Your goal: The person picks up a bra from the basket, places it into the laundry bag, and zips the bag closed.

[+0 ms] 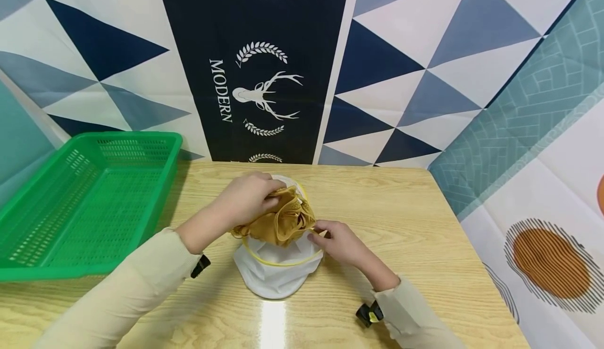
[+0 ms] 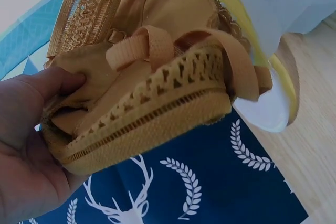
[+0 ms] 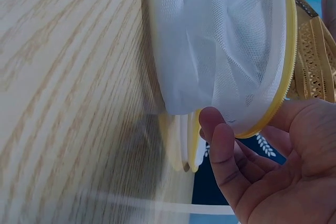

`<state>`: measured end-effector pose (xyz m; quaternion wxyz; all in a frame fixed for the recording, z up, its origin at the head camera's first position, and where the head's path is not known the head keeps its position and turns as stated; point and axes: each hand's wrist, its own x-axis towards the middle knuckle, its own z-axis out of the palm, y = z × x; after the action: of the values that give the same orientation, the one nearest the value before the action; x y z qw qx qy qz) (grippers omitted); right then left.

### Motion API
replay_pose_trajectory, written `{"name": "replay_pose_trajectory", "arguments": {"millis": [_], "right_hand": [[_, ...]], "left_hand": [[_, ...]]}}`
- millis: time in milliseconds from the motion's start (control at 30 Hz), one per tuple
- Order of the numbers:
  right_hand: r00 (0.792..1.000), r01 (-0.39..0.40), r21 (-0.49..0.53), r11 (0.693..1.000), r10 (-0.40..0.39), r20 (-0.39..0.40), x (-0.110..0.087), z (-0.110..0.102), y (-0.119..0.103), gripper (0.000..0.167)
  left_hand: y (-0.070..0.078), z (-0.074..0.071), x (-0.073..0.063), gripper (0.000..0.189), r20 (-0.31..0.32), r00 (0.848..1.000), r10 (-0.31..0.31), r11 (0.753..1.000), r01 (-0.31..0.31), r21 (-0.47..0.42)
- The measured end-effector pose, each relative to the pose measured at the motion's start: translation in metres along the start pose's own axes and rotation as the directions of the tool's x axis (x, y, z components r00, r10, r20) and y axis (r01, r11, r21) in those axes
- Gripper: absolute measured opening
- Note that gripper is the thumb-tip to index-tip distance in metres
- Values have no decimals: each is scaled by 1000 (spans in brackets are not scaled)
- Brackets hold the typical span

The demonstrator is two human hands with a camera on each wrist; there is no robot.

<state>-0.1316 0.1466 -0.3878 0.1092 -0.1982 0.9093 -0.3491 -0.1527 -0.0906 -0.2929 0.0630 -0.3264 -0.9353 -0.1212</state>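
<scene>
My left hand (image 1: 250,197) grips a mustard-yellow bra (image 1: 276,226), thumb on the upper side and fingers beneath. Lace-patterned bands and a loose strap (image 2: 241,61) show on it in the left wrist view. Below and around the bra lies a white mesh laundry bag (image 1: 271,281), its mouth unzipped and edged with a yellow zipper (image 3: 287,45). At the bag's right side my right hand (image 1: 343,241) pinches the zippered rim between thumb and fingers. The bra is held over the bag's opening, with part of the raised flap behind it.
A green plastic basket (image 1: 165,192) with perforated walls stands on the left of the wooden table (image 1: 387,207). Behind the table hangs a patterned cloth (image 1: 377,76) with triangles and a deer print. Each wrist wears a small black device (image 1: 200,266).
</scene>
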Motion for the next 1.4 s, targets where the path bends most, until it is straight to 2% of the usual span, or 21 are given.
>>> {"name": "replay_pose_trajectory", "arguments": {"millis": [167,333,500,667,800,1000,1167,1400], "right_hand": [[1000,-13,11,1000,13,-8,1,2,0,15],[1000,-22,11,1000,22,-16,1,4,-2,12],[999,-42,32,999,43,-16,0,8,-2,12],[998,-50,39,998,52,-30,1,9,-2,16],[998,-54,52,997,56,-34,2,9,-3,16],[996,-70,71,995,73,-43,3,9,-4,16],[995,-60,53,997,64,-76,4,9,-6,15],[996,-61,50,997,64,-68,6,9,-6,14]], "left_hand": [[6,1,2,19,26,999,28,998,-29,54],[10,4,2,21,65,998,24,995,-30,96],[14,10,2,17,87,996,27,993,-37,115],[17,16,4,11,86,994,63,984,-76,161],[21,19,3,9,84,991,103,971,-118,208],[27,22,1,8,126,984,126,943,-158,293],[32,26,2,4,127,981,150,916,-186,355],[39,30,2,7,140,974,179,891,-221,398]]}}
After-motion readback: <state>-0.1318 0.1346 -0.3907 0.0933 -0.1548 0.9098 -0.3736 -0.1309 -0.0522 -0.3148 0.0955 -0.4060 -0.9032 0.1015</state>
